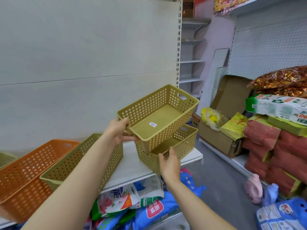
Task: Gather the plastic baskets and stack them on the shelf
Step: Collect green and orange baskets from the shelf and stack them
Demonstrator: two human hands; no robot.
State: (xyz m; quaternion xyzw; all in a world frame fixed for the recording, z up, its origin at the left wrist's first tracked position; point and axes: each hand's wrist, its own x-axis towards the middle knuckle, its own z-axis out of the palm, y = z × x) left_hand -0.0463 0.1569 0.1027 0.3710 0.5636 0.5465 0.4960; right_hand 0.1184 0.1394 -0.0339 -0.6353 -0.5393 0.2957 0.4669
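My left hand [118,131] grips the near-left rim of a tan perforated basket [157,113], which is tilted and raised over a second tan basket [184,143]. That lower basket stands on the white shelf [131,165] near its right end. My right hand [170,163] holds the lower basket's near rim. A third tan basket [79,163] sits further left on the shelf, and an orange basket [28,173] stands beside it. A sliver of another greenish basket [5,158] shows at the far left edge.
Colourful packaged bags [141,206] are piled under the shelf. On the right stand cardboard boxes [221,138], stacked red and green paper bundles [274,153] and foil bags [282,80]. A pink bottle [253,188] lies on the grey floor aisle.
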